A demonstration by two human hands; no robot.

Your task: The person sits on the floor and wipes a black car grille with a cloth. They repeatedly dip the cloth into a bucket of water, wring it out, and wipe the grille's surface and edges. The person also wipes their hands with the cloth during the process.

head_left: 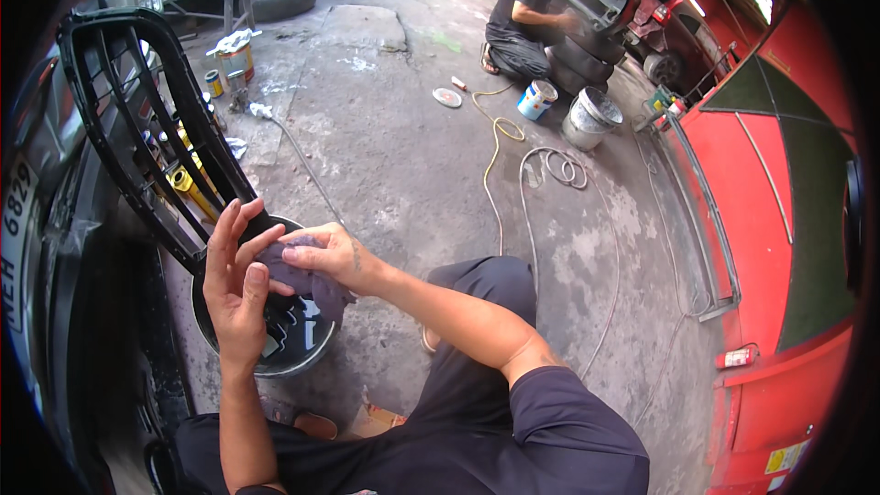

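My right hand pinches a crumpled grey-purple rag between thumb and fingers. Beside it, my left hand is raised with its fingers stretched and apart. The rag lies close to the left fingertips; whether they touch it I cannot tell. Both hands are above a dark round bucket, in which dark, shiny liquid shows. A black slatted car grille stands tilted just beyond the hands, and its lower end reaches behind my left hand and the bucket's rim.
Yellow cans stand behind the grille. On the left is a car's dark bumper. Hoses run over the concrete floor. Farther off, a person crouches by stacked tires, near a white-blue pail and a grey bucket.
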